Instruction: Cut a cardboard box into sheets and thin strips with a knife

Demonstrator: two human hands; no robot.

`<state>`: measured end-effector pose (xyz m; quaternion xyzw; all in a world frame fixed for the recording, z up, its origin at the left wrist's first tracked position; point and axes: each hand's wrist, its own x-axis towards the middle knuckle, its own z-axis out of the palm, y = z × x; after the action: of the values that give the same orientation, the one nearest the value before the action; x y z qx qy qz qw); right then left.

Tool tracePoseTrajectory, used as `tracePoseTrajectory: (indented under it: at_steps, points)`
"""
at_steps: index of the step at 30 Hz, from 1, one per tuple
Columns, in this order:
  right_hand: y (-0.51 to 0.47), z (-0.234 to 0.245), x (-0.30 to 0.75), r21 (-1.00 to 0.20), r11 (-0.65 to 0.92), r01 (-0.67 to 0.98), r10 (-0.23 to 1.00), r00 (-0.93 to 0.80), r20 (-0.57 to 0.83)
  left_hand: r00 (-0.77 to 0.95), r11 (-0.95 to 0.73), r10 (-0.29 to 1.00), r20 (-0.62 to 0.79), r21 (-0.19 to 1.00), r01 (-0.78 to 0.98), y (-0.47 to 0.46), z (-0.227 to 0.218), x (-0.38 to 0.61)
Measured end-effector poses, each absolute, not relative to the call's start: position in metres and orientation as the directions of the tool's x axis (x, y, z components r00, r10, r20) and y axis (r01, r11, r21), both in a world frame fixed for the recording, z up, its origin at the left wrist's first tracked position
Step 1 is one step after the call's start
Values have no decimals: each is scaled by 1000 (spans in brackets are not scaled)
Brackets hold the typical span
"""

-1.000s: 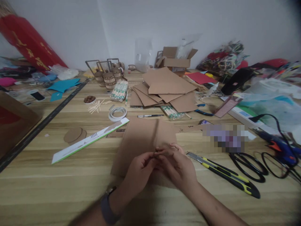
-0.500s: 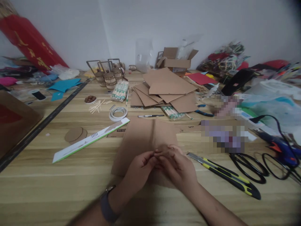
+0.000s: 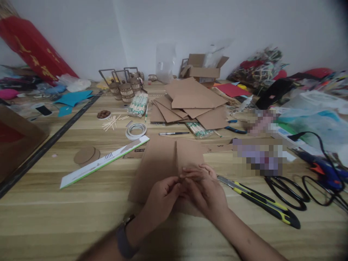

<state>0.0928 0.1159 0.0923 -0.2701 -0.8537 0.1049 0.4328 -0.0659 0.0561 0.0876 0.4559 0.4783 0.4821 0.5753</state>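
Note:
My left hand (image 3: 162, 198) and my right hand (image 3: 206, 191) meet over a flat brown cardboard sheet (image 3: 163, 161) lying on the wooden table (image 3: 54, 217). Both hands are closed in a pinch on a thin upright cardboard strip (image 3: 177, 156) that stands on its edge above the sheet. The fingertips touch each other at the strip's near end. A dark watch sits on my left wrist. A yellow and black utility knife (image 3: 261, 202) lies just right of my right hand.
Black scissors (image 3: 288, 194) and a blue glue gun (image 3: 324, 170) lie at the right. A white-green ruler (image 3: 103, 162), cardboard discs (image 3: 85, 156) and a tape roll (image 3: 136, 131) lie at the left. A cardboard pile (image 3: 190, 103), chopstick packs (image 3: 138, 104) and an open box (image 3: 202, 69) are behind.
The upright strip has shifted slightly left between my fingers. Both hands stay in nearly the same place.

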Motion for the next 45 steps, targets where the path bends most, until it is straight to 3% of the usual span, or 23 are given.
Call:
tracePoseTrajectory:
  at_steps: [8,14,21,26,33,39,45]
  points:
    - [115,100,97,-545,707,451,703,-356,616,155,125,982,-108,987,-105,55,92,-66]
    - [114,93,91,-417,844,338,535,-475,699,117,97,990,-83,988,-120,59,91,-69]
    - [113,88,91,-368,860,353,508,-519,688,72,87,994,-80,991,-105,58,93,-67]
    - [114,94,94,-470,803,367,596,-488,638,125,127,986,-110,982,-139,56,91,-66]
    - [113,100,95,-761,532,371,845,-300,444,194,181,969,-152,972,-147,53,91,-67]
    - [113,96,93,-513,788,340,615,-467,636,174,118,980,-95,985,-128,57,88,-69]
    - [114,90,91,-362,861,357,507,-545,668,83,96,993,-88,991,-89,59,92,-69]
